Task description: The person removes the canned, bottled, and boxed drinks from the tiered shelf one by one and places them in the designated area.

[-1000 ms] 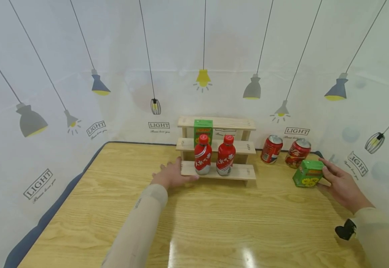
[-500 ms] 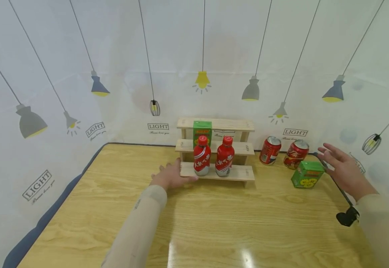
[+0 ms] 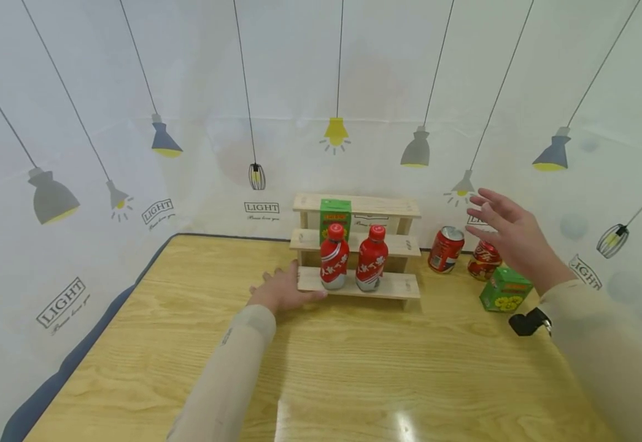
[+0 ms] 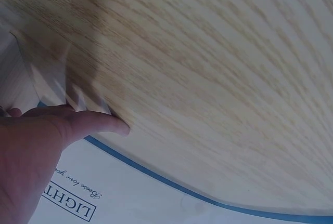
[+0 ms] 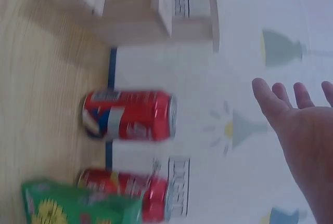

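A small three-tier wooden shelf (image 3: 404, 283) stands near the back wall. My left hand (image 3: 283, 290) rests at its lower left end, thumb along the front edge of the bottom step and the other fingers spread out to the side. In the left wrist view the left hand (image 4: 57, 130) shows an extended finger over the tabletop. Two red bottles (image 3: 334, 258) stand on the bottom step, with a green box (image 3: 335, 212) behind them on the middle step. My right hand (image 3: 511, 236) is raised, fingers apart, holding nothing. Below it stands another green box (image 3: 506, 290) with yellow flowers.
Two red drink cans, one (image 3: 446, 250) nearer the shelf and one (image 3: 485, 261) partly behind the green box, stand right of the shelf. A white wall sheet (image 3: 205, 153) printed with lamps borders the wooden table (image 3: 343, 368). A black device (image 3: 528, 321) hangs at my right wrist.
My right hand lets go of the green box, leaving it on the table before the cans, then rises and moves left. My left hand stays at the shelf's end.
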The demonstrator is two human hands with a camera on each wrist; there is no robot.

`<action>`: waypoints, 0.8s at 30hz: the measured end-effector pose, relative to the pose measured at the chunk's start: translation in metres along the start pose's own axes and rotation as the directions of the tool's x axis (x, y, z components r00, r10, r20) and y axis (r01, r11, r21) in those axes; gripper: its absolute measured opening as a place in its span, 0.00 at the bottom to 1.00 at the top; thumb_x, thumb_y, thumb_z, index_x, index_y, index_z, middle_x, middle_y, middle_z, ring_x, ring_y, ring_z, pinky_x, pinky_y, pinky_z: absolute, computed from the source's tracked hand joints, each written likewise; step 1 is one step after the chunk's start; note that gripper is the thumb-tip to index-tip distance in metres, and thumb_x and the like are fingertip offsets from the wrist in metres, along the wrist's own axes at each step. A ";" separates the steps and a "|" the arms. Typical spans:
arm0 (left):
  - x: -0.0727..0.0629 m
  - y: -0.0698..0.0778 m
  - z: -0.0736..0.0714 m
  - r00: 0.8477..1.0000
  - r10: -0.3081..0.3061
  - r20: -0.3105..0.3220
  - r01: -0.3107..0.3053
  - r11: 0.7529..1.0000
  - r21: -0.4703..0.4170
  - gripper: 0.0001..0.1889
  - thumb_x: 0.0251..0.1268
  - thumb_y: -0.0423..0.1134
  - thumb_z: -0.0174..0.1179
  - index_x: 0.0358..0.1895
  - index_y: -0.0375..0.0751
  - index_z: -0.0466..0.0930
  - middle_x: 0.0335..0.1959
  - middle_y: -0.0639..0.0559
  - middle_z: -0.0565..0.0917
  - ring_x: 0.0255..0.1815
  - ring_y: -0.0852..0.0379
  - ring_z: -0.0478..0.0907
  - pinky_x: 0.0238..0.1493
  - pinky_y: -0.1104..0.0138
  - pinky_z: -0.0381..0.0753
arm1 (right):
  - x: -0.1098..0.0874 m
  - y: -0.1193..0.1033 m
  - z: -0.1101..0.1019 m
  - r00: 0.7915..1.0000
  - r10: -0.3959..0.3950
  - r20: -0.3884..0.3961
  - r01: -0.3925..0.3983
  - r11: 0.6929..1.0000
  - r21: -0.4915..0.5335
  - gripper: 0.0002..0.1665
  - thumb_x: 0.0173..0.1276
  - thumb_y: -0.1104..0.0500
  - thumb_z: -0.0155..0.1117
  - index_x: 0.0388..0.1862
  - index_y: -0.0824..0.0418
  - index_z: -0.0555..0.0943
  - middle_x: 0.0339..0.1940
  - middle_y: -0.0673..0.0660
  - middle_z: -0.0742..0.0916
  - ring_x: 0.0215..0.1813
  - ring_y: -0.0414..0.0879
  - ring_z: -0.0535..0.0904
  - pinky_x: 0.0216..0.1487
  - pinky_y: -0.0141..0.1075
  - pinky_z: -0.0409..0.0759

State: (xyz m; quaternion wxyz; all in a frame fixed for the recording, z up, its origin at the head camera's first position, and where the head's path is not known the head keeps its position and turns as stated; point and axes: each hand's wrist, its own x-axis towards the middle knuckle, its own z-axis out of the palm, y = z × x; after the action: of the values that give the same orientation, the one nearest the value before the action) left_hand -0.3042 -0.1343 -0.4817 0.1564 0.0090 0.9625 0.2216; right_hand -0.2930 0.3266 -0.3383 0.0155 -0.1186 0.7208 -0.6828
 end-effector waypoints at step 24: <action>0.000 -0.001 0.001 1.000 0.013 -0.009 -0.013 1.000 0.008 0.75 0.40 0.94 0.55 0.89 0.53 0.44 0.88 0.31 0.53 0.86 0.19 0.42 0.75 0.16 0.43 | 0.079 -0.007 0.135 0.972 0.105 0.210 -0.080 0.989 -0.126 0.38 0.87 0.49 0.54 0.88 0.54 0.56 0.88 0.63 0.62 0.86 0.65 0.60 0.85 0.61 0.64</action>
State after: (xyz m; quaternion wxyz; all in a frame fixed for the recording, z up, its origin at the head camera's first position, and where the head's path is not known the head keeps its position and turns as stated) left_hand -0.3042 -0.1346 -0.4828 0.1504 0.0147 0.9640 0.2189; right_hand -0.3439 0.1791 -0.3296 0.1185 -0.1589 0.7583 -0.6211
